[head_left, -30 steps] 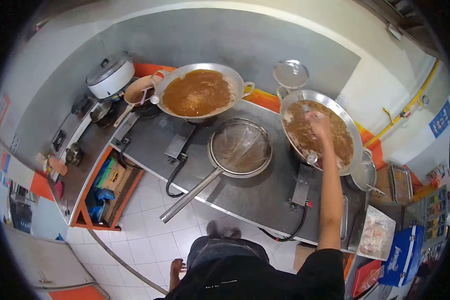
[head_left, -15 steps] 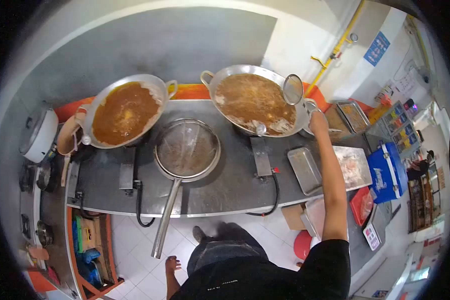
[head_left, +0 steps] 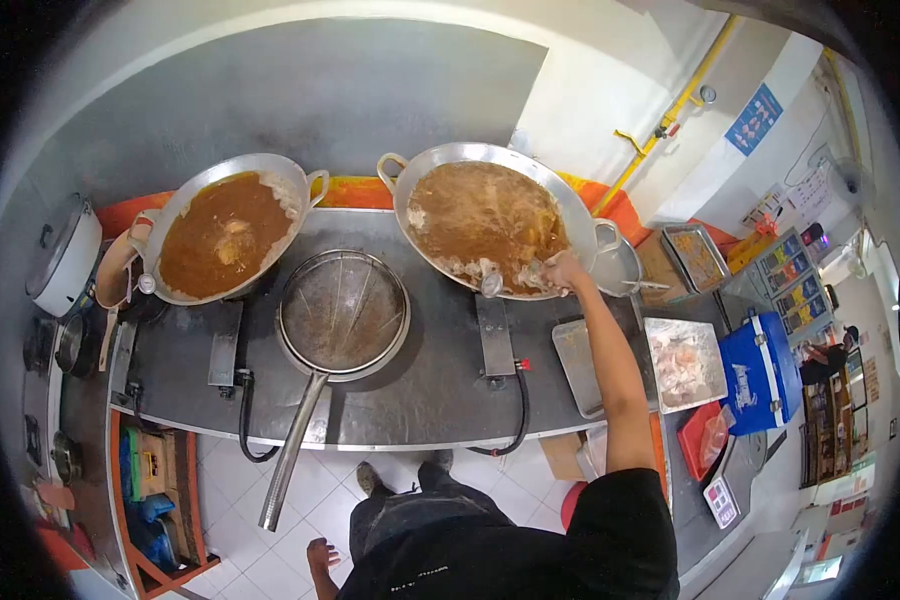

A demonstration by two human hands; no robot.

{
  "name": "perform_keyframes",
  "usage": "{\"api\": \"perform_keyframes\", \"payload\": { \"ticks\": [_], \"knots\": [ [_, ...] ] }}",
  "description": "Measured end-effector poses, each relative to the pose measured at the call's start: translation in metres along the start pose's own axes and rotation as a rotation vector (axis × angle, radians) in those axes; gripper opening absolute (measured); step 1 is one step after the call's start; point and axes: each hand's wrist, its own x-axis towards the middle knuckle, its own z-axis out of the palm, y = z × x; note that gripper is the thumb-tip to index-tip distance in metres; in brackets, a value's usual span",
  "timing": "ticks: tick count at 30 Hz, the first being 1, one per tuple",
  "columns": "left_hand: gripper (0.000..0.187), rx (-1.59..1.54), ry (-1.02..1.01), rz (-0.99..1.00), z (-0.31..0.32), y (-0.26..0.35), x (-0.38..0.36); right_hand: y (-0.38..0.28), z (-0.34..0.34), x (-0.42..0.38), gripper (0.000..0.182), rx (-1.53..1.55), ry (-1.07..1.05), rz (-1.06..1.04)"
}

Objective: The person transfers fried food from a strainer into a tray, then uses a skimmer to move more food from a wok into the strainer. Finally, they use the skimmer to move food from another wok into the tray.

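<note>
A long dark metal bench [head_left: 440, 350] runs across the view. On its right half stands the largest vessel, the right wok [head_left: 578, 212], a wide silvery pan with two loop handles. Its brown oil [head_left: 480, 215] is covered in pale foam streaks, and whitish scum gathers along the near rim. The left wok [head_left: 202, 172], just as silvery, holds darker, smoother oil around golden lumps.

The black shirt [head_left: 500, 560] bears a short line of pale lettering, too small to read. Between the woks, a round strainer [head_left: 342, 310] rests over a metal vessel, its long handle jutting past the bench's front edge. White lettering slants across the blue cooler [head_left: 755, 375] at the right, but it cannot be made out; nor can the print on the blue poster [head_left: 754, 120] up on the wall. A tray [head_left: 715, 335] of pale, floury pieces lies beside the cooler.

The right hand [head_left: 565, 270] is at the right wok's near-right rim, fingers curled inward; whether its grip is closed on anything cannot be told. Half a second ago it was farther right, past the rim, with a round mesh skimmer beside it above the wok's edge, now gone from there. The left hand [head_left: 322, 555] hangs low, its grip loose. A small dial [head_left: 492, 284] sits at the right wok's near rim, its markings unreadable.
</note>
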Motion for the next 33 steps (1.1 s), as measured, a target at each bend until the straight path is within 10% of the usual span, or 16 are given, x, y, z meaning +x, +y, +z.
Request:
{"api": "perform_keyframes", "payload": {
  "ticks": [9,18,24,33],
  "knots": [
    [0.031,0.571,0.026,0.295,0.100,-0.020,-0.043,-0.056,0.023,0.026,0.012,0.891,-0.244,-0.071],
    [0.024,0.260,0.119,0.115,0.170,0.000,-0.053,-0.049,0.011,0.057,0.018,0.845,-0.010,-0.177],
    [0.029,0.467,0.037,0.521,0.140,-0.070,-0.017,0.009,-0.031,0.028,0.016,0.687,0.003,-0.195],
    [0.030,-0.005,0.090,0.091,0.160,-0.040,-0.024,0.039,-0.058,0.020,0.026,0.210,0.036,-0.382]
  ]
}}
